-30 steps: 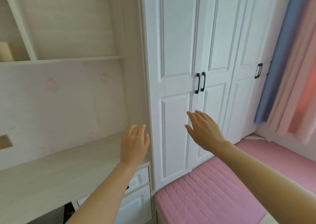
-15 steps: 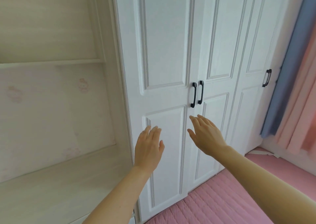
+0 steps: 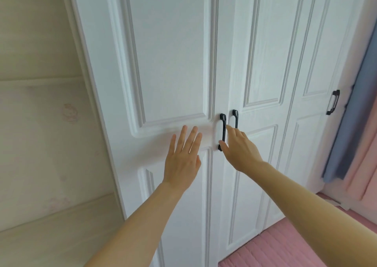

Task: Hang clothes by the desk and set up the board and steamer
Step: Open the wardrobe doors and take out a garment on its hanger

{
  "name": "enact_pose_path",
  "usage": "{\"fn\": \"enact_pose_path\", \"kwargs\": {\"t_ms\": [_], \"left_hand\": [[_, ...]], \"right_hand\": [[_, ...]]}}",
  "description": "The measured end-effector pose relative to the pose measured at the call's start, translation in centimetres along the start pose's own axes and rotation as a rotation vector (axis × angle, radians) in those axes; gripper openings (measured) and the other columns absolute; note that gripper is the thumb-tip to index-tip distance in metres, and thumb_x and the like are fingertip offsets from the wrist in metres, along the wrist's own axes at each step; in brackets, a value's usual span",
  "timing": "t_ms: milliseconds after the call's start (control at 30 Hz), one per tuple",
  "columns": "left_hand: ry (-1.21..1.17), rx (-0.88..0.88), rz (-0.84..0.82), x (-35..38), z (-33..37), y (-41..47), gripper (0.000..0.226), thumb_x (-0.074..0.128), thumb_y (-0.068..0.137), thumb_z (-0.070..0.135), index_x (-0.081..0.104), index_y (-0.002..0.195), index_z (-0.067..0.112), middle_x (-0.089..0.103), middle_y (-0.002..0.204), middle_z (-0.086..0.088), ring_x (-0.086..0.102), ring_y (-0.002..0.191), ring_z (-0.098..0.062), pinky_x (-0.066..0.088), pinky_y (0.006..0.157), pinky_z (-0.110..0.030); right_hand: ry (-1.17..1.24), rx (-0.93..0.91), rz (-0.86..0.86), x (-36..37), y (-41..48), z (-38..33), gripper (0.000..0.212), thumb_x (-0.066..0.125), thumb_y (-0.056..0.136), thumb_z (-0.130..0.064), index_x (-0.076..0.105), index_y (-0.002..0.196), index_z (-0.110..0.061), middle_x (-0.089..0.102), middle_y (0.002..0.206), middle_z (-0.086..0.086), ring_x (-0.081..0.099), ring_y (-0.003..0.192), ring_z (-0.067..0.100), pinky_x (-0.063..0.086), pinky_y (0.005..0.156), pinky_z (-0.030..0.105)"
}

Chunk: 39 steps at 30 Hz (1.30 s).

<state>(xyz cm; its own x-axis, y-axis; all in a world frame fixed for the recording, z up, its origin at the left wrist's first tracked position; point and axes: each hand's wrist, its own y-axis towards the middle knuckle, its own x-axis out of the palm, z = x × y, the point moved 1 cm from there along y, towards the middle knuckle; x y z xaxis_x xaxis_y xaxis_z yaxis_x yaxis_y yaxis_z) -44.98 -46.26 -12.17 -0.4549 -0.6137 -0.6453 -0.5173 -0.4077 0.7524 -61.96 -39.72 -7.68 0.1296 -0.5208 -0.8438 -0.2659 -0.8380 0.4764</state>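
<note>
Bedroom, white wardrobe [image 3: 173,63]: my right hand [image 3: 238,150], fingers straight and gripping nothing, sits at left door's black handle [image 3: 223,130], apparently ready to hook and pull. My left hand [image 3: 182,156], fingers spread and empty, is near left panel, likely to steady it; contact unclear. Clothes, board, steamer not in view, presumably behind closed doors. Desk [image 3: 51,236] at left.

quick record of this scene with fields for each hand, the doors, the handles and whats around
left hand: open, fingers straight, in front of the left door; contact unclear
right hand: open, fingertips at the left middle handle, not wrapped round it
doors: white, panelled, all shut
handles: black; right middle handle beside the first, third handle on the far right door
around: desk lower left, pink mat lower right, blue curtain and pink curtain at right
</note>
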Motion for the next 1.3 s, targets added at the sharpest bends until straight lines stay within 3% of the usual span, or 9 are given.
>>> {"fn": "enact_pose_path", "kwargs": {"t_ms": [167, 300, 633, 833, 967, 1067, 1300], "left_hand": [[0.076, 0.000, 0.030, 1.6, -0.3, 2.7, 0.063, 0.054, 0.089, 0.017, 0.034, 0.148, 0.011, 0.022, 0.159, -0.007, 0.010, 0.148, -0.033, 0.017, 0.116, -0.056], [0.124, -0.018, 0.038, 2.4, -0.6, 3.2, 0.066, 0.053, 0.090, 0.020, 0.030, 0.150, 0.012, 0.018, 0.160, -0.007, 0.008, 0.148, -0.032, 0.012, 0.116, -0.058], [0.207, 0.026, 0.003, 3.3, -1.5, 2.6, 0.072, 0.054, 0.088, 0.019, 0.022, 0.153, 0.018, 0.011, 0.162, -0.004, 0.007, 0.149, -0.030, 0.009, 0.117, -0.058], [0.197, 0.008, 0.007, 2.8, -0.7, 2.4, 0.072, 0.056, 0.087, 0.017, 0.026, 0.152, 0.018, 0.013, 0.162, -0.005, 0.006, 0.149, -0.031, 0.010, 0.116, -0.059], [0.188, 0.026, 0.003, 2.2, -0.4, 2.1, 0.072, 0.056, 0.087, 0.016, 0.026, 0.152, 0.018, 0.013, 0.162, -0.004, 0.006, 0.149, -0.030, 0.010, 0.116, -0.059], [0.184, 0.041, 0.003, 1.5, -0.1, 1.7, 0.072, 0.056, 0.086, 0.015, 0.025, 0.152, 0.018, 0.013, 0.162, -0.005, 0.007, 0.149, -0.030, 0.009, 0.117, -0.058], [0.125, 0.043, 0.016, -0.3, 1.7, 0.1, 0.070, 0.056, 0.086, 0.013, 0.029, 0.151, 0.018, 0.014, 0.161, -0.005, 0.007, 0.149, -0.031, 0.013, 0.115, -0.061]], "right_hand": [[0.181, 0.060, 0.010, 0.0, 3.6, -0.2, 0.059, 0.045, 0.097, -0.033, 0.021, 0.145, -0.008, 0.039, 0.141, 0.012, 0.049, 0.120, 0.031, 0.045, 0.088, 0.040], [0.350, 0.115, 0.047, -0.1, 5.2, 0.0, 0.054, 0.051, 0.096, -0.026, 0.027, 0.141, -0.005, 0.042, 0.136, 0.015, 0.053, 0.112, 0.033, 0.041, 0.081, 0.033], [0.443, 0.155, 0.042, 0.5, 7.6, 0.7, 0.055, 0.058, 0.089, -0.008, 0.030, 0.137, -0.004, 0.042, 0.132, 0.014, 0.049, 0.114, 0.032, 0.040, 0.084, 0.032], [0.463, 0.177, 0.041, 0.5, 7.0, 0.8, 0.056, 0.052, 0.085, -0.002, 0.029, 0.136, -0.005, 0.041, 0.129, 0.016, 0.045, 0.090, 0.024, 0.039, 0.073, 0.033], [0.557, 0.221, 0.037, 0.0, 6.1, 0.8, 0.059, 0.050, 0.082, 0.001, 0.026, 0.136, -0.006, 0.049, 0.114, 0.017, 0.049, 0.086, 0.028, 0.041, 0.066, 0.033], [0.634, 0.260, 0.009, -0.4, 5.1, 0.9, 0.061, 0.046, 0.083, 0.001, 0.022, 0.137, -0.011, 0.049, 0.091, 0.008, 0.048, 0.068, 0.021, 0.036, 0.052, 0.026], [0.663, 0.283, 0.011, -1.9, 1.2, 1.8, 0.057, 0.055, 0.080, -0.009, 0.028, 0.130, -0.012, 0.046, 0.091, 0.007, 0.046, 0.070, 0.017, 0.036, 0.054, 0.026]]}}
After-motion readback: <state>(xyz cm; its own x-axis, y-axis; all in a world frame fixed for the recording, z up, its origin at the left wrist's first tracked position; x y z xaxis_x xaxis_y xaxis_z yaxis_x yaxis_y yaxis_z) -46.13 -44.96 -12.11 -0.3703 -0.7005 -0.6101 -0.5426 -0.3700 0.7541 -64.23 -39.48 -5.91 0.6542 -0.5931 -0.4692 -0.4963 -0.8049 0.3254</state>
